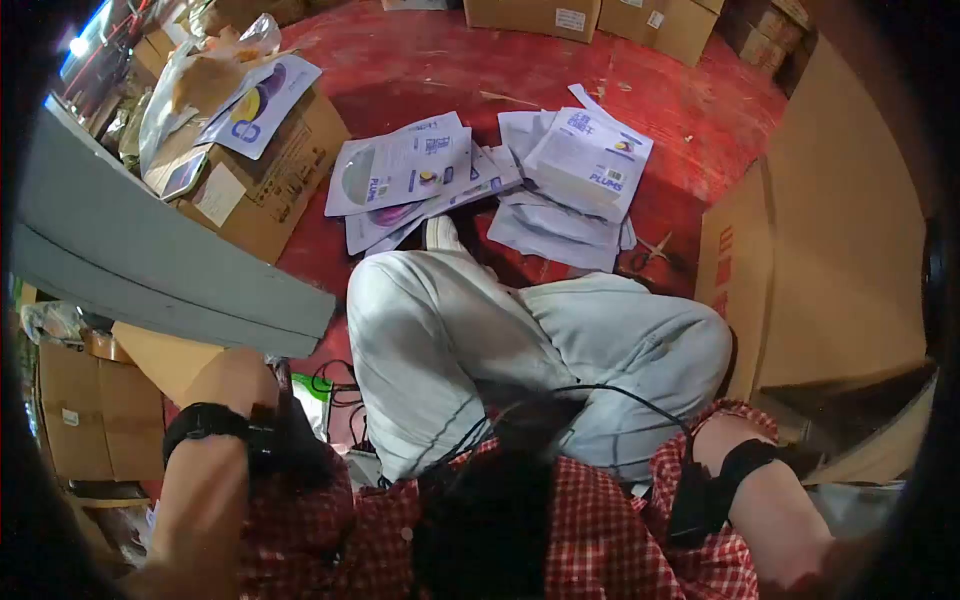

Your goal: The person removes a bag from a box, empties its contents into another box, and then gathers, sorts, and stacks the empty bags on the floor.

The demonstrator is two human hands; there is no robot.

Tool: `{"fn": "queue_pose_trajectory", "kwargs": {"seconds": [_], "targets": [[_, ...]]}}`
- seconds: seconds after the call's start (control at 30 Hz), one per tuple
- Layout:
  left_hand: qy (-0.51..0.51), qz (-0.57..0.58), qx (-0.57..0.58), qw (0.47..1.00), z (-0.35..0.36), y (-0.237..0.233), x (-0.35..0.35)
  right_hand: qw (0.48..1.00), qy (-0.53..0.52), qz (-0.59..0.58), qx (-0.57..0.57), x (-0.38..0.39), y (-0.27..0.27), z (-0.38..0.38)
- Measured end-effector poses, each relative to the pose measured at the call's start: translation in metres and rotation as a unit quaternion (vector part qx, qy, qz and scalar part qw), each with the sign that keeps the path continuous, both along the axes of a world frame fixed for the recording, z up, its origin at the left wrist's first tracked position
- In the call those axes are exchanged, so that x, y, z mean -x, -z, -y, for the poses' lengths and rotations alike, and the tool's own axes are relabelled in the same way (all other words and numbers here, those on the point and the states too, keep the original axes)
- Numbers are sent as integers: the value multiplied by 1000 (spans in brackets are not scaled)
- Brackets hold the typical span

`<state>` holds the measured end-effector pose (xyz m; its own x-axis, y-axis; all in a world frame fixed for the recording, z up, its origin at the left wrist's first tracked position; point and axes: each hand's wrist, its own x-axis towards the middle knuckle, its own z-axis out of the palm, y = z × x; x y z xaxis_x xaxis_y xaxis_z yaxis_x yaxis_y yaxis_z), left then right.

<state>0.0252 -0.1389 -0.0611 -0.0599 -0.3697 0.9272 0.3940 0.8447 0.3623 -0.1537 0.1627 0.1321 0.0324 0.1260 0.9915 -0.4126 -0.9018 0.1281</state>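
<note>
Neither of my hands shows in the head view. My left forearm [200, 490], with a black strap [205, 422] round it, runs down to the lower left edge. On the other side my right forearm [780, 510], also strapped in black, drops toward the dark lower right corner. Beyond my crossed legs in pale trousers [430, 330] lie two piles of flat white and purple pouches on the red floor. The left pile [405, 170] is fanned out. The right pile [590, 165] is marked "PLUMS". Beside it are open scissors [655, 248].
A cardboard box [290, 165] at the left bears a pouch [262, 105], clear plastic and a phone [185, 175]. A grey beam-like piece [170, 250] juts in from the left. A tall open carton [840, 220] stands at my right. More cartons [540, 15] line the back.
</note>
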Motion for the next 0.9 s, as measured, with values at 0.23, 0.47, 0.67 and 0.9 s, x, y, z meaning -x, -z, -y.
{"fn": "queue_pose_trajectory", "kwargs": {"seconds": [0.23, 0.47, 0.67, 0.9], "targets": [[45, -165, 196, 966, -10, -83, -10, 997, 12, 7, -73, 11, 18, 27], [86, -288, 425, 854, -32, -165, -28, 990, -5, 3, -138, 18, 33, 54], [209, -333, 489, 779, -20, -179, -13, 983, -30, -9, -182, 19, 44, 75], [-11, -249, 468, 848, -5, -150, -22, 976, -50, -22, -211, 14, 51, 94]]}}
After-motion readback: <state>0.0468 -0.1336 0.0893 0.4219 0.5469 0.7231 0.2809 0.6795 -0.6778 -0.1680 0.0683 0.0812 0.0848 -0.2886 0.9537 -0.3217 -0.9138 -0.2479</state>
